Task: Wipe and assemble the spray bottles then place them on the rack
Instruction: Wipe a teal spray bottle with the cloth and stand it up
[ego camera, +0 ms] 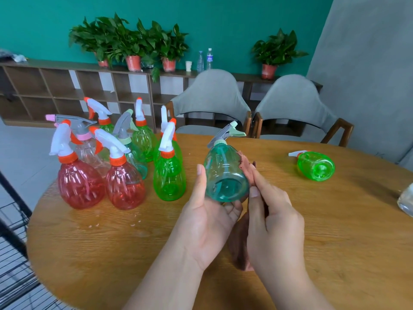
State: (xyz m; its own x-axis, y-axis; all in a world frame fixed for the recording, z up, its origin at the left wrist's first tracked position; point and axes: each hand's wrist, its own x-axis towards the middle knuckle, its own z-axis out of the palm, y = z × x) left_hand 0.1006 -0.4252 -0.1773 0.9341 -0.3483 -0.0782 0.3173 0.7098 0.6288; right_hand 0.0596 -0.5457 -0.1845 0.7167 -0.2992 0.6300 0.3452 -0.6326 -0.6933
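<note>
Two-handed wipe, frame centre: left grip (207, 220) cupping teal bottle (225, 173), right grip (274, 220) pinching brown cloth (247, 167) against it. Hazard: slip under wiping pressure, drop onto tabletop (134, 253).

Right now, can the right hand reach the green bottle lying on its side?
Probably yes: only bare table lies between the right hand and the green bottle. But it grips the cloth against the teal bottle in the left hand, so it must let go first.
</note>
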